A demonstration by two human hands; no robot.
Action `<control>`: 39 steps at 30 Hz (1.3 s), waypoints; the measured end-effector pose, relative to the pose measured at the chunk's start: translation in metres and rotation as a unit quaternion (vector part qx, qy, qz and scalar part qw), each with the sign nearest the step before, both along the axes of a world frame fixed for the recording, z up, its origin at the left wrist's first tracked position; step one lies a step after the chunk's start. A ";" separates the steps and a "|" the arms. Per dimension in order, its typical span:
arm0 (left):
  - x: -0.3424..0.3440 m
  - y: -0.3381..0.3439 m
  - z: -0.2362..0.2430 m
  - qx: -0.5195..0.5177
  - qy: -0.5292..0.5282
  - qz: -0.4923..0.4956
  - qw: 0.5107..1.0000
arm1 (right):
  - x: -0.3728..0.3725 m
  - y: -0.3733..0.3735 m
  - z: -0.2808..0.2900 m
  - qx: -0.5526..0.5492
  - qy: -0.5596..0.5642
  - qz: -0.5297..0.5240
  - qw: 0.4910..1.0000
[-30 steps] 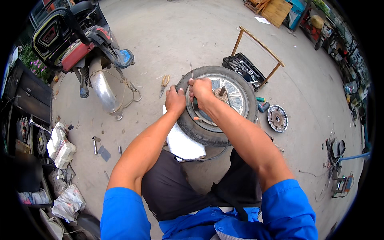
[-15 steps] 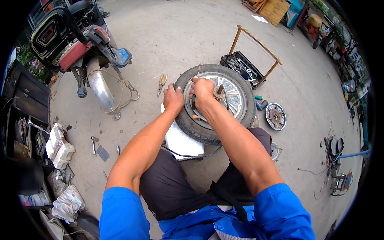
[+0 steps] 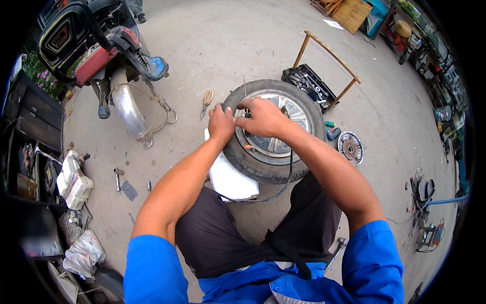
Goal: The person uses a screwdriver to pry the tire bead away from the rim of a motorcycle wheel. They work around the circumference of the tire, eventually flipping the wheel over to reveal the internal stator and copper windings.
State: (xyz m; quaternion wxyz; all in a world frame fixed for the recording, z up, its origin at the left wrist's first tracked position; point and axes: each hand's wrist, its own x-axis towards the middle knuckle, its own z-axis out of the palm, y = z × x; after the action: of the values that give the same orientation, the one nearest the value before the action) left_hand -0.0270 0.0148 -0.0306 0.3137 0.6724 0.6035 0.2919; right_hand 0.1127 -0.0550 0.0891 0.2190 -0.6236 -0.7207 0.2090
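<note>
A motorcycle-type wheel lies flat before me, a black tire around a silver spoked rim. My left hand grips the tire's left side, fingers curled over the tread. Above the rim's left edge, my right hand is closed around a screwdriver-like tool with a dark green handle, partly hidden by the fingers. Its thin metal shaft points up past the tire. A black cable or hose runs from the hub over the tire. An orange-tipped piece sits on the rim near my right hand.
Under the wheel is a white slab. Beyond it stands a black toolbox with a wooden handle. Pliers lie left of the tire, a round metal plate right. A red-and-black vehicle is far left; a wrench lies by my right leg.
My right hand has turned over the tool and its forearm has swung outward. The shaft has shifted slightly left. My right knee has moved, and a wrench beside it has come into view.
</note>
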 end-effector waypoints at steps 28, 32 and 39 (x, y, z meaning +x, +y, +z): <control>0.007 0.000 0.006 -0.013 0.019 0.015 1.000 | 0.134 -0.097 0.045 -0.115 -0.210 0.066 0.969; 0.007 0.000 0.006 -0.017 0.022 0.016 0.999 | 0.118 -0.107 0.005 -0.066 -0.096 0.167 0.979; 0.007 -0.002 0.006 -0.003 0.017 0.019 1.000 | 0.093 -0.104 -0.015 -0.005 -0.015 0.164 0.986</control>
State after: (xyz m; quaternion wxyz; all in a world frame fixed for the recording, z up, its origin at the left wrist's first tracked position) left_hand -0.0200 0.0132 -0.0241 0.2994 0.6650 0.6221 0.2847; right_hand 0.2059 -0.1594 0.0745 0.1678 -0.5008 -0.8154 0.2369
